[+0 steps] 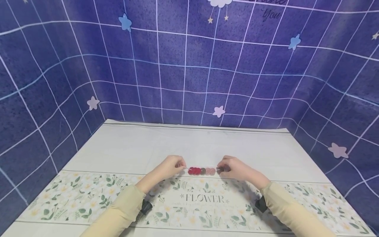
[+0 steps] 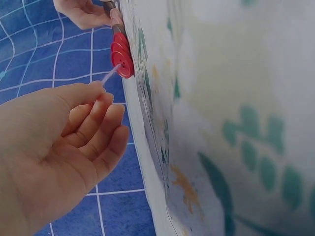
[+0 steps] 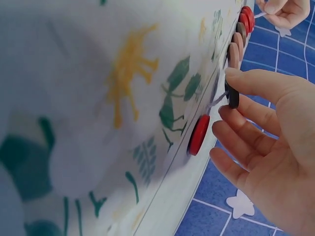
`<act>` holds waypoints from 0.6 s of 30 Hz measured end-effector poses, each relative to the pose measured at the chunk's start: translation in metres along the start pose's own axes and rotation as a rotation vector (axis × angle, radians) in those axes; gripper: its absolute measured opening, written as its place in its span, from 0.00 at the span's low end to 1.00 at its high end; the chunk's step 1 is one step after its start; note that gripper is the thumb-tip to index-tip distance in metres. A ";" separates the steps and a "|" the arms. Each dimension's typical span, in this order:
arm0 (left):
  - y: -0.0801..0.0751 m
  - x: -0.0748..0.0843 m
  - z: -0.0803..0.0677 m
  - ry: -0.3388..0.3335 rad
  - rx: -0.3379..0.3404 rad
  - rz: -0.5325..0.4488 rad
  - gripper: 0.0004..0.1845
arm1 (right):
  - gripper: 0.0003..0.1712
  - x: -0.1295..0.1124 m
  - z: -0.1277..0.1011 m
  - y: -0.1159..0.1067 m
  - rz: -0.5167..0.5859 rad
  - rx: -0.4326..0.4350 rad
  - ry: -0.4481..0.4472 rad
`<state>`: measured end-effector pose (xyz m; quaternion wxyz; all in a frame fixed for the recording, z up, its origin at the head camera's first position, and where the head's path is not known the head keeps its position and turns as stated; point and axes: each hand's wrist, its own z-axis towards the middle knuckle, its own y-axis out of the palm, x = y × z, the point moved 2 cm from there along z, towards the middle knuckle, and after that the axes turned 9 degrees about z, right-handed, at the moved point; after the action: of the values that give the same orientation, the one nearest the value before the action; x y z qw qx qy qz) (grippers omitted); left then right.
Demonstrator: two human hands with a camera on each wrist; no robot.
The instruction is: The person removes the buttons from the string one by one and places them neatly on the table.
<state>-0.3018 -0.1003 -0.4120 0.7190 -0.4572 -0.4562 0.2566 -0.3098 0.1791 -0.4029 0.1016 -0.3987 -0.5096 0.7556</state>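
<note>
Covering table, floral cloth (image 1: 124,154); blue grid backdrop (image 1: 189,65); hands pinching button string (image 1: 202,171)

A short row of buttons (image 1: 202,171) is threaded on a pale string (image 2: 109,75) and lies flat on the bench, stretched between the two grips. Red buttons (image 2: 122,58) sit nearest the left grip, then a dark one, then pinkish ones. One dark button (image 3: 233,95) is pinched in the right grip, and a loose red button (image 3: 199,134) lies just beside it.
</note>
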 end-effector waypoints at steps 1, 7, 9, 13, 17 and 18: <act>0.000 0.001 0.000 -0.002 -0.002 0.000 0.03 | 0.17 0.001 -0.001 -0.001 -0.002 -0.001 -0.001; 0.000 0.001 -0.001 -0.009 -0.009 0.005 0.05 | 0.16 0.002 -0.003 -0.003 0.001 0.010 0.004; 0.000 0.002 -0.002 -0.008 -0.006 0.001 0.05 | 0.16 0.002 -0.003 -0.004 -0.005 0.020 0.006; -0.002 0.003 -0.003 -0.011 0.000 -0.010 0.04 | 0.16 0.003 -0.005 -0.007 -0.018 0.038 0.007; -0.002 0.002 -0.002 -0.013 0.002 -0.012 0.04 | 0.15 0.003 -0.006 -0.010 -0.027 0.049 0.003; -0.002 0.002 -0.001 -0.012 0.002 -0.012 0.05 | 0.15 0.003 -0.006 -0.011 -0.028 0.054 0.005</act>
<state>-0.2998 -0.0998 -0.4096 0.7184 -0.4523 -0.4628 0.2554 -0.3102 0.1901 -0.3963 0.1241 -0.3905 -0.4942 0.7667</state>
